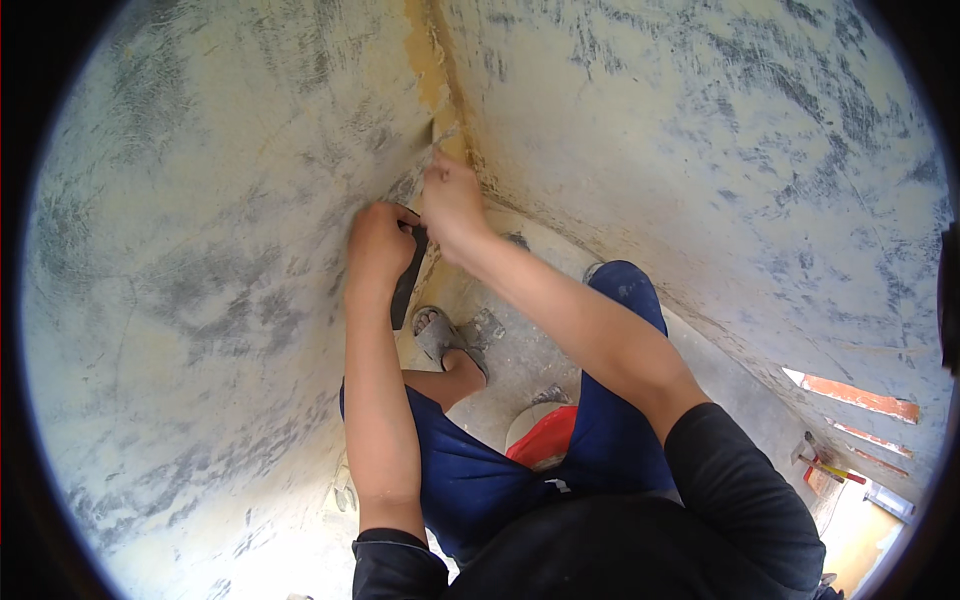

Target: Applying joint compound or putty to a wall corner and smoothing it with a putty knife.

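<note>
At the inside corner of two patchy plastered walls, my right hand (452, 195) is closed, slightly blurred, against the yellowish corner strip (428, 60). Something thin and greyish shows just above its fingertips, too small to name. Lower and to the left, my left hand (378, 242) closes on the upper end of a dark flat strip (408, 285). That strip hangs down close to the left wall (230, 250), and my fingers hide its top. The two hands are close together, the right one higher.
My sandalled foot (440, 335) stands on the grey, stained floor (515, 310) below the corner. Between my knees is a red and white rounded object (545, 437), partly hidden. Hand tools with red and yellow handles (830, 468) lie at the lower right, near slots with orange brick (860, 395).
</note>
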The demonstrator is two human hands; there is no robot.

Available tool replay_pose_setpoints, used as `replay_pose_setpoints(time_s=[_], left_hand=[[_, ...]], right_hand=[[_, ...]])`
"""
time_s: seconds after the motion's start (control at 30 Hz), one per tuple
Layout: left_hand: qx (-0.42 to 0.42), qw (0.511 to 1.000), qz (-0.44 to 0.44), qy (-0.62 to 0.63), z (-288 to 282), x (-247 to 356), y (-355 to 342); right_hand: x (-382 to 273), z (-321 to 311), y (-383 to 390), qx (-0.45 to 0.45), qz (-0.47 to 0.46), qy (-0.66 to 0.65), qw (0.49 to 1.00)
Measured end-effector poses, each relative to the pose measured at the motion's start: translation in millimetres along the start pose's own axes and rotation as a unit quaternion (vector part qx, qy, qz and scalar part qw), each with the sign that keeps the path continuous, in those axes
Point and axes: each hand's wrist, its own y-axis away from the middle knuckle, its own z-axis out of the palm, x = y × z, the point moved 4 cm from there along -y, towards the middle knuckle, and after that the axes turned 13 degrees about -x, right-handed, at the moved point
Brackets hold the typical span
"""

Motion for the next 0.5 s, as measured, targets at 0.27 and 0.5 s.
replay_pose_setpoints(time_s=[0.27,0.5], left_hand=[[0.012,0.999,0.029,0.015,2.5,-10.7,-4.2],[0.005,1.0,0.019,0.005,4.1,-12.4,-3.0]], right_hand=[[0.0,1.5,7.6,-0.018,-0.007,0.046,0.999],[18.5,0.9,-0.1,-0.011,-0.036,0.069,0.997]])
